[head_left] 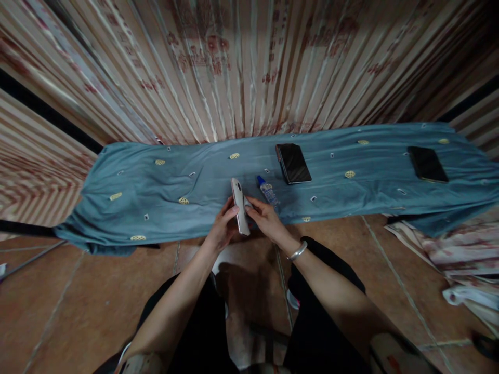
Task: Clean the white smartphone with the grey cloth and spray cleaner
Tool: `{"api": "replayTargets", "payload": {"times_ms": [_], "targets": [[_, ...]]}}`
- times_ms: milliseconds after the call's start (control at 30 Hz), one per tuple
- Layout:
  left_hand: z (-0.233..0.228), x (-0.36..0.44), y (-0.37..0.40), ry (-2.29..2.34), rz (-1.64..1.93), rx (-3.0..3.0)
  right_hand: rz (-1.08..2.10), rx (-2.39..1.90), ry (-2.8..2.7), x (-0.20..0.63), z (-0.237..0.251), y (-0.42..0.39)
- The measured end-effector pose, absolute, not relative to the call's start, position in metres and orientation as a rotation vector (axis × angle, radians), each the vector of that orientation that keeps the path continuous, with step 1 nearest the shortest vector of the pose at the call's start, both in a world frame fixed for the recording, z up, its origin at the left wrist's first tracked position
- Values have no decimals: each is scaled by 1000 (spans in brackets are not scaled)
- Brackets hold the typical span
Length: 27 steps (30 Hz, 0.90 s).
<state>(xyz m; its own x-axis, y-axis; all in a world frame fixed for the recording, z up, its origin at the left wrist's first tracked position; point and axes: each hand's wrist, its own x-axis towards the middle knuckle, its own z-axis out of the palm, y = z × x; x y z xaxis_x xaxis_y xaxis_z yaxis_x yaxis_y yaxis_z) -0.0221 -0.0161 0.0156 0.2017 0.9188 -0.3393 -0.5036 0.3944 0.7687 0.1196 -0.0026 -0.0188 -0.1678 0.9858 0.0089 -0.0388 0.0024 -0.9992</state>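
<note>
- Left hand (223,224) grips a pale pink-white slim smartphone (239,206), held on edge with its back and camera bump facing left; fingers closed around its lower half.
- Right hand (266,217) presses what looks like a small pale cloth or wipe against the phone's other face; fingers curled onto it, but the pad itself is mostly hidden, so I can't tell exactly what it is.
- Phone sits at the near edge of the teal-blue embroidered cloth (156,192), above the brown tiled floor (70,301).
- Small clear bottle with a blue cap (267,190) lies on its side just beside the right hand, on the cloth.
- Black tablet-like slab (293,163) lies flat just beyond the bottle; a second black phone (427,163) is well apart, far right.
- Silver bangle (297,251) on the right wrist.
- Judgement: looks like wiping the phone. To do it well, keep the left grip on the edges, off the face being wiped, and steady the phone so it can't slip toward the floor.
- Light, even strokes in one direction; keep liquid away from ports.
</note>
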Motion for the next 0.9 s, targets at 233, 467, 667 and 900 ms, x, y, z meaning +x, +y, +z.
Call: {"api": "replayTargets", "payload": {"times_ms": [233,467,667,900], "targets": [[16,-33,-12,921,1067,492,1391,-1030,-1326,114,-14,-19],[24,-38,-18,896,981,458,1435,-1024,-1350,116,-9,-19],[37,-44,-30,880,1041,502,1545,-983,-1334,118,3,-22],[51,-57,-37,990,1121,573,1622,-972,-1410,120,18,-33]]}}
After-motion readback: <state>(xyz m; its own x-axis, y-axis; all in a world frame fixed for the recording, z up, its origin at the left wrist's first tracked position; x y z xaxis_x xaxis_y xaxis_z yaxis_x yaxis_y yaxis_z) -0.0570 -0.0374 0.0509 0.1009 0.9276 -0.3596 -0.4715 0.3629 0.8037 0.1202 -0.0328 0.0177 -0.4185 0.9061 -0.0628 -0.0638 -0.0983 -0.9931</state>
